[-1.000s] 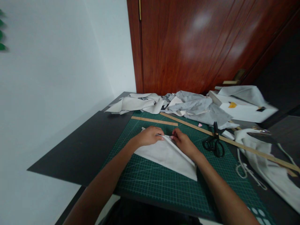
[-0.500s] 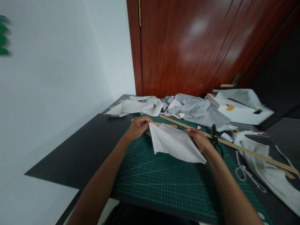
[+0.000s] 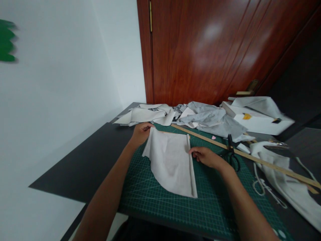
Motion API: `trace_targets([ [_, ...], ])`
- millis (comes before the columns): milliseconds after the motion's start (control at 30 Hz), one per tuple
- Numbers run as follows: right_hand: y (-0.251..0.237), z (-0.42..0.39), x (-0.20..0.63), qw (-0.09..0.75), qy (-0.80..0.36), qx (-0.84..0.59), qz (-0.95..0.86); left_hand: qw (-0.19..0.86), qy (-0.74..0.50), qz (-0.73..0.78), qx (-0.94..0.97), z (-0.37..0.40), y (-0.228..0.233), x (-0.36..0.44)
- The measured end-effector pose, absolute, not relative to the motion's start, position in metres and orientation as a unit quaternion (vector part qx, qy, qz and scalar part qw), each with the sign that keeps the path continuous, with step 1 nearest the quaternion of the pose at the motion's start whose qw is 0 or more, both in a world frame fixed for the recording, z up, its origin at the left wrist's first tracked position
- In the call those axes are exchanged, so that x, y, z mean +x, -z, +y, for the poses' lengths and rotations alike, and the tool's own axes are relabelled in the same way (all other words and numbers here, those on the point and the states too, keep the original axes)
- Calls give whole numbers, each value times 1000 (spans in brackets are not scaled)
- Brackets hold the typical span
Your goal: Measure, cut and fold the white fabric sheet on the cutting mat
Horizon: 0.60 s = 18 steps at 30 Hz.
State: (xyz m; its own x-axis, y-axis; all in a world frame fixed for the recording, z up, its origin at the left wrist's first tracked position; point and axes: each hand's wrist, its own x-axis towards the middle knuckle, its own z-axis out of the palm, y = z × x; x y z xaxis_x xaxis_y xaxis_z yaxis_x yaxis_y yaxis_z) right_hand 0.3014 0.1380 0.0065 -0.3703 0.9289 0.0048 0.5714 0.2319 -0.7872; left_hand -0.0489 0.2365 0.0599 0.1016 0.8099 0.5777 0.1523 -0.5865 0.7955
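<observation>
Since the earlier frame, the white cloth has turned and opened out, so its folded strip now runs down the right edge. It sits just below the centre of the frame over the green mat, its left side rippled and raised toward the left hand, which pinches the upper left corner. The right hand has loosely curled fingers touching the folded strip; whether they grip it cannot be told. Black scissors lie behind that hand, right of centre. Spreading and straightening the cloth looks like the step in hand; the next move seems to call for even, gentle tension, keeping the fold straight.
</observation>
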Motion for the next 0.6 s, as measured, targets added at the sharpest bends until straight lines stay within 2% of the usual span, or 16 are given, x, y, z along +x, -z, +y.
trace_targets([
  [67,-4,138,297,243,-272,-483,-796,281,-561,348,696,238,-58,-51],
  [200,-4,134,291,176,-185,-494,-831,299,-562,346,689,239,-58,-53],
  [267,-4,133,289,170,-141,-514,-829,316,-574,340,675,239,-60,-54],
  [367,-5,134,286,229,-115,-502,-826,323,-600,335,650,239,-62,-56],
  [600,-27,127,278,446,-188,-432,-761,363,-673,329,554,243,-61,-58],
])
